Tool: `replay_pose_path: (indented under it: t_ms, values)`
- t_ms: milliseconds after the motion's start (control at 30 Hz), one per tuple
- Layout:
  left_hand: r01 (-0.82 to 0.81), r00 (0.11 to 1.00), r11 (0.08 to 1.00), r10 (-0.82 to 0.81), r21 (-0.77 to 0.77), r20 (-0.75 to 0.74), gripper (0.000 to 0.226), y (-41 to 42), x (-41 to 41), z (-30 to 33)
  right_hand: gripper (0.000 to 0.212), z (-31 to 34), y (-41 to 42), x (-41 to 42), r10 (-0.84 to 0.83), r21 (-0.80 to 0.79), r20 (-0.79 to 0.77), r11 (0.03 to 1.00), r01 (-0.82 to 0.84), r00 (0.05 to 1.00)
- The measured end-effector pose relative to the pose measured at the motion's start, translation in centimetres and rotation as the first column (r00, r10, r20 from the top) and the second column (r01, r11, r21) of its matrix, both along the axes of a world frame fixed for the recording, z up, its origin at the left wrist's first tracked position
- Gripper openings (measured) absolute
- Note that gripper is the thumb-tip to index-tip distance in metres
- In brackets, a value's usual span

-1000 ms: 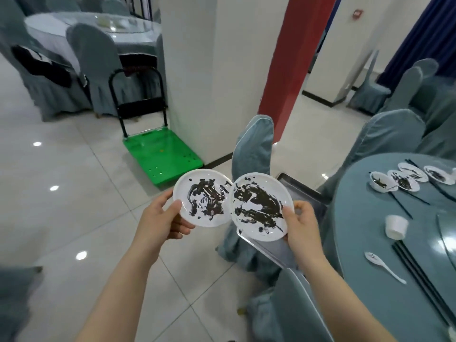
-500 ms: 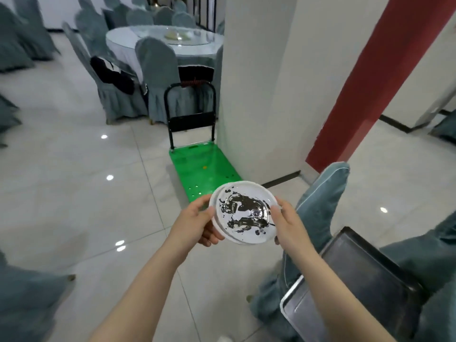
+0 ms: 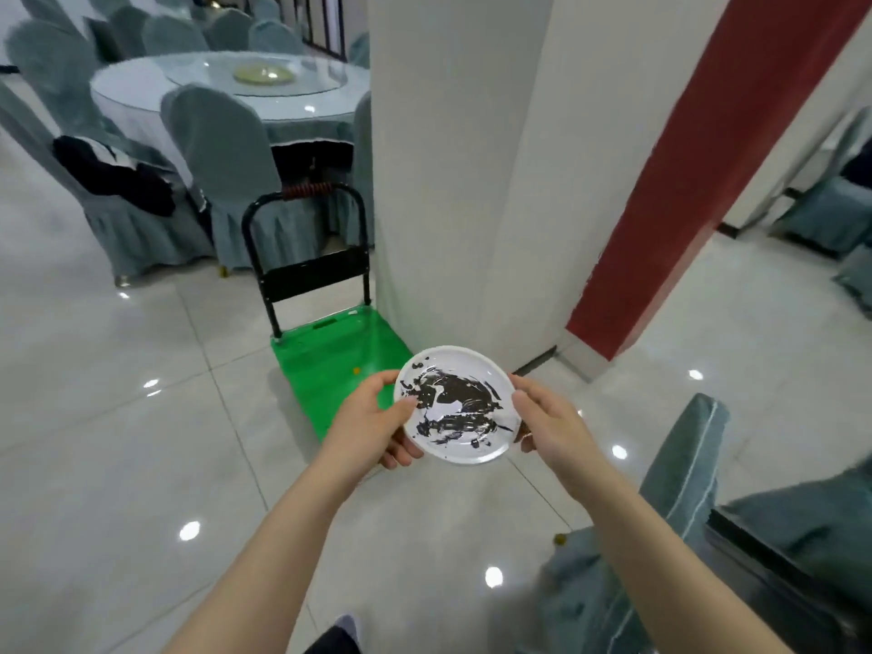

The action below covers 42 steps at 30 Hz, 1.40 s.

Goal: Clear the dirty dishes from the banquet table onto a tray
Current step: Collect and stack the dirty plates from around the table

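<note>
Both hands up in mid-air over the floor, holding a white plate [image 3: 456, 405] smeared with dark sauce (may be two stacked, can't tell from here). Left hand [image 3: 370, 424] pinches the left rim: thumb on top at the edge, other fingers curled under. Right hand [image 3: 547, 420] pinches the right rim the same way, thumb over the edge, fingers beneath. Plate is round, so no real long axis; dirty face points up and tilts a bit toward the person, far edge higher than the near edge. It sits in front of the near end of a green platform trolley [image 3: 332, 358] on the floor, whose black handle [image 3: 302, 243] stands upright at its far end. White pillar [image 3: 453, 158] just right of the trolley, red panel [image 3: 708, 158] further right. Far left: a round table [image 3: 141, 94] with a glass turntable, grey-covered chairs [image 3: 222, 162] round it. Near right: another covered chair [image 3: 679, 474] and the dark edge of a tray [image 3: 774, 568], well apart from the plate.
</note>
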<state>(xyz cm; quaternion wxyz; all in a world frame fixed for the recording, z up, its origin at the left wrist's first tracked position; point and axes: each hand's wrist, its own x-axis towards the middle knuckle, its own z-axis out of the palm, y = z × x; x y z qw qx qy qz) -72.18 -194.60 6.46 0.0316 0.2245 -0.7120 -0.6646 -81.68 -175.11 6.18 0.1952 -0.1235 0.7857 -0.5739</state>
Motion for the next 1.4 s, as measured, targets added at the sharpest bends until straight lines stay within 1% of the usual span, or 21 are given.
replay_pose_path:
  t_ms: [167, 300, 367, 567, 700, 833, 967, 1067, 1133, 1233, 1300, 1400]
  values:
    - [0.137, 0.99, 0.99, -0.137, 0.006, -0.02, 0.021, -3.7, -8.5, 0.1, 0.031, 0.1, -0.7, -6.0, -0.201, -0.055, 0.081, 0.977, 0.205, 0.976]
    - [0.243, 0.97, 0.97, -0.243, 0.006, -0.012, 0.021, -4.1, -15.4, -0.1, 0.028, -0.2, 1.3, -9.5, -0.382, -0.086, 0.159, 0.913, 0.398, 0.91]
    - [0.294, 0.956, 0.956, -0.294, 0.009, -0.013, 0.021, -3.5, -18.9, -0.2, 0.028, -0.2, 2.6, -11.0, -0.444, -0.082, 0.182, 0.882, 0.464, 0.877]
    - [0.434, 0.9, 0.901, -0.434, -0.01, -0.045, 0.02, 1.9, -31.3, -0.6, 0.023, 0.3, 9.0, -18.1, -0.595, -0.061, 0.136, 0.793, 0.607, 0.792]
    - [0.536, 0.842, 0.843, -0.538, -0.035, -0.049, 0.019, 6.5, -38.6, 0.3, 0.02, 1.0, 14.4, -23.1, -0.723, -0.099, 0.133, 0.671, 0.735, 0.678]
    - [0.588, 0.806, 0.809, -0.586, -0.006, -0.084, 0.021, 11.5, -44.3, 0.9, 0.019, 0.8, 18.6, -26.6, -0.782, -0.151, 0.118, 0.594, 0.79, 0.612]
    - [0.659, 0.752, 0.752, -0.657, 0.025, -0.059, 0.023, 17.6, -48.8, 1.2, 0.019, 0.0, 22.9, -27.5, -0.847, -0.14, 0.148, 0.493, 0.859, 0.51]
    - [0.721, 0.693, 0.693, -0.719, 0.03, -0.054, 0.022, 22.4, -52.2, 0.5, 0.019, -0.9, 26.4, -27.4, -0.906, -0.119, 0.154, 0.378, 0.918, 0.393]
    - [0.751, 0.66, 0.659, -0.749, 0.032, -0.057, 0.023, 25.8, -54.4, -0.1, 0.019, -1.4, 28.4, -27.6, -0.941, -0.105, 0.162, 0.281, 0.954, 0.295]
    - [0.817, 0.575, 0.573, -0.818, 0.067, -0.025, 0.027, 30.6, -58.0, -1.1, 0.02, -2.2, 30.9, -28.6, -0.967, -0.104, 0.179, 0.163, 0.981, 0.18]
    - [0.85, 0.522, 0.519, -0.853, 0.096, -0.008, 0.029, 33.5, -60.2, -1.7, 0.02, -2.6, 32.6, -29.5, -0.974, -0.083, 0.185, 0.118, 0.99, 0.131]
    - [0.888, 0.444, 0.442, -0.896, 0.129, 0.01, 0.027, 38.3, -64.3, -2.6, 0.021, -3.0, 35.5, -31.3, -0.983, -0.053, 0.184, -0.007, 0.999, 0.003]
